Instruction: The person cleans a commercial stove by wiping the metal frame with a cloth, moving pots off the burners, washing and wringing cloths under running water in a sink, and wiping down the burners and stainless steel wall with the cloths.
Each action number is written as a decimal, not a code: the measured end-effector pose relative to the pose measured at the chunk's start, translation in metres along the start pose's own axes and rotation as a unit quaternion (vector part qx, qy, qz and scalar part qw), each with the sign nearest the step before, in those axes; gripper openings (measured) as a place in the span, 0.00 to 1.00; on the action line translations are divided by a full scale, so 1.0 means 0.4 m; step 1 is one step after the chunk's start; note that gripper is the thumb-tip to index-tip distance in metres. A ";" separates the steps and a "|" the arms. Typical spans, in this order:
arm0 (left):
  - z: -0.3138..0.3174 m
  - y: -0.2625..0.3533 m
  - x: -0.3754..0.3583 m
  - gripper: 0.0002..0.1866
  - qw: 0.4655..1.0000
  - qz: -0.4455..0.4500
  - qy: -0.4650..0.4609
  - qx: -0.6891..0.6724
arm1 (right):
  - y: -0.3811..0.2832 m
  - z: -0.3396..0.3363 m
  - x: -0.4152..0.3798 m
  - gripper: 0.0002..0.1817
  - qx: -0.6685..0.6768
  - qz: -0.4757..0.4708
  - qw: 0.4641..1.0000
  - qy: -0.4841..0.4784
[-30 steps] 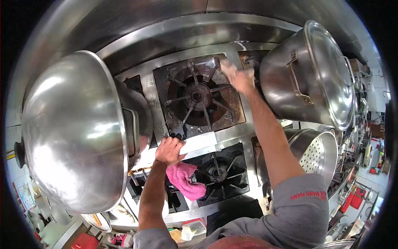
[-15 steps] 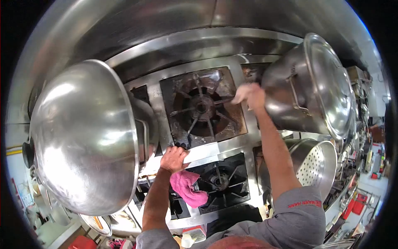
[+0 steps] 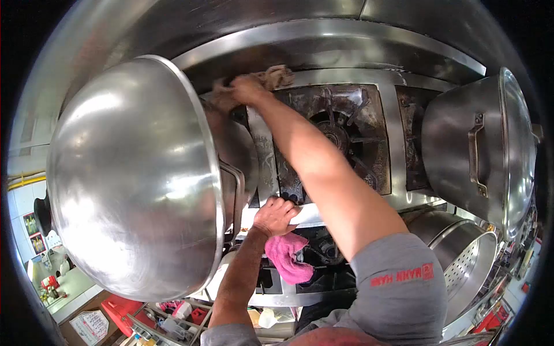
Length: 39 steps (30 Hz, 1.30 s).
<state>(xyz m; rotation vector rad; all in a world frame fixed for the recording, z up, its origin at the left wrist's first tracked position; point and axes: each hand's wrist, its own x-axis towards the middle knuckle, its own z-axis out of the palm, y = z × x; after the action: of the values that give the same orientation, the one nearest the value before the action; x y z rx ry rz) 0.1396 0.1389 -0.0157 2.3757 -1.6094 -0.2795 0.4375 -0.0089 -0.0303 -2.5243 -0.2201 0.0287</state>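
My right hand reaches across to the back left of the stove, closed on a crumpled brown rag. The rag lies against the back steel strip, beside the large pot under the domed lid. Some of the fingers are blurred. My left hand is braced on the steel bar between the back and front burners, its fingers curled over it. A pink cloth lies just below this hand over the front burner. The back burner is bare and stained, partly covered by my right forearm.
A huge domed steel lid covers a pot at left. At right stands a lidded stockpot with a side handle. A perforated steel pot sits nearer. A steel wall rises behind. Several containers fill a rack at lower left.
My right hand has swept from the right of the back burner to its far left corner. My left hand stays on the bar. The view has shifted, so the stove appears further right.
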 end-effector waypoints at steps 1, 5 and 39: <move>0.000 0.004 -0.003 0.31 1.000 0.000 -0.007 -0.002 | -0.023 -0.008 0.007 0.15 -0.001 -0.007 0.999 -0.052; 0.006 0.003 -0.005 0.31 1.000 0.006 0.012 -0.007 | -0.005 -0.051 -0.073 0.15 0.038 -0.009 0.994 -0.107; 0.137 0.099 -0.043 0.09 0.670 -0.385 0.595 -0.223 | -0.191 0.074 -0.659 0.11 -0.105 -0.057 0.993 0.011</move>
<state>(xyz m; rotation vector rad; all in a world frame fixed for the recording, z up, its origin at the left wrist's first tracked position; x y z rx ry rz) 0.0822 0.1354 -0.0547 1.8595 0.0973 0.5859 0.1639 0.0261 -0.0187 -2.7153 -0.3755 -0.0719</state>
